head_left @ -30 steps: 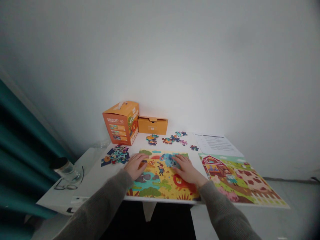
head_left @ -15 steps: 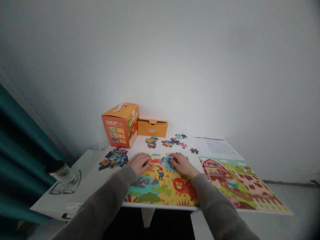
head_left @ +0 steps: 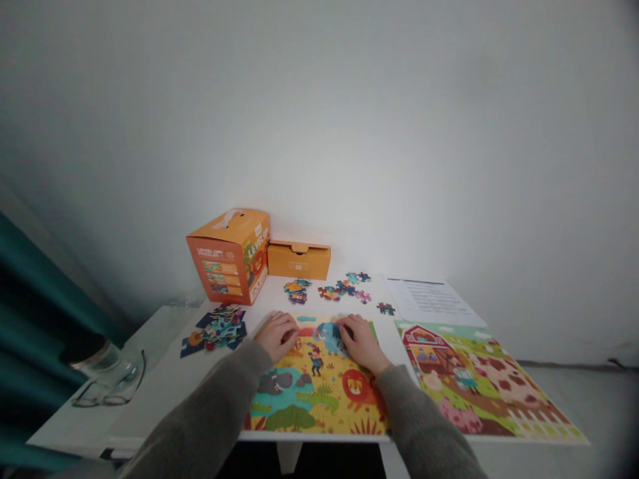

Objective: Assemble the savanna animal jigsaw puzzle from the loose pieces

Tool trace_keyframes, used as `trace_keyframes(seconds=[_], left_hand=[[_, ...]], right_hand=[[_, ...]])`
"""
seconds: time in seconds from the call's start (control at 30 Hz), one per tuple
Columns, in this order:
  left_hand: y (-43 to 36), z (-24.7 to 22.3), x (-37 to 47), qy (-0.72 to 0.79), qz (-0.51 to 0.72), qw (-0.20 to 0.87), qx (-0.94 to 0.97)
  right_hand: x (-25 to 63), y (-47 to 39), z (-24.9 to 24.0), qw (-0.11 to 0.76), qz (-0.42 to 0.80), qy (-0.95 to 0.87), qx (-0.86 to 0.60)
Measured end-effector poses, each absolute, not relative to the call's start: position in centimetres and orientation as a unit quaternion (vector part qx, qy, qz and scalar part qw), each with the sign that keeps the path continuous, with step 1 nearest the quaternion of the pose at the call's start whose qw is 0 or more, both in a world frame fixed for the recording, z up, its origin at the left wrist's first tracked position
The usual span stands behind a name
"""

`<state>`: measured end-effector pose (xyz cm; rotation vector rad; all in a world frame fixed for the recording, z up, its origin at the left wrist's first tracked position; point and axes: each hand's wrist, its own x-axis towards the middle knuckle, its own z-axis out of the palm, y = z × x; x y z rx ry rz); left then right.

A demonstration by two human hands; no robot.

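A jungle-animal jigsaw puzzle (head_left: 324, 389), with a lion, hippo and elephant, lies flat and assembled near the table's front edge. My left hand (head_left: 277, 336) rests on its upper left edge, fingers bent and thumb a little apart. Across from it, my right hand (head_left: 363, 342) touches the upper right part beside the elephant, its fingers loosely curved. Neither hand shows anything gripped. The puzzle's top corners are partly hidden under the hands.
A farm puzzle (head_left: 489, 386) lies to the right, below a printed sheet (head_left: 429, 299). Loose puzzle pieces (head_left: 219, 327) are heaped at left, others (head_left: 346, 287) scattered behind. An orange puzzle box (head_left: 232, 256) and smaller box (head_left: 298, 259) stand at the back. Glasses (head_left: 107, 399) and a jar (head_left: 107, 366) sit left.
The camera view has shifted slightly, so the table appears lower. My left hand's fingers look more bent than before. Both hands stay at the jungle puzzle's upper edge.
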<state>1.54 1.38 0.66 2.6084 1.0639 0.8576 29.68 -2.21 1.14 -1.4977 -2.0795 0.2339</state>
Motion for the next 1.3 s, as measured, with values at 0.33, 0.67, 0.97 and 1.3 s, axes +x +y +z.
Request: trace_keyframes(seconds=[0.33,0.67,0.97,1.3], left_hand=[[1.3,1.1,1.5,0.362,0.293,0.119,0.877],[1.6,1.0,1.4,0.359,0.29,0.125,0.878],[1.9,0.7,1.4,0.361,0.303,0.132,0.872],[2.4,0.1,1.2,0.351,0.302,0.128,0.877]], right_hand=[[29.9,-2.1,1.3,0.317,0.137,-0.754,-0.558],[29.9,-2.3,1.1,0.315,0.114,-0.763,-0.553],[31.8,-2.0,2.9,0.213,0.076,-0.79,-0.57],[41.0,2.1,4.0,0.056,-0.013,-0.609,-0.791]])
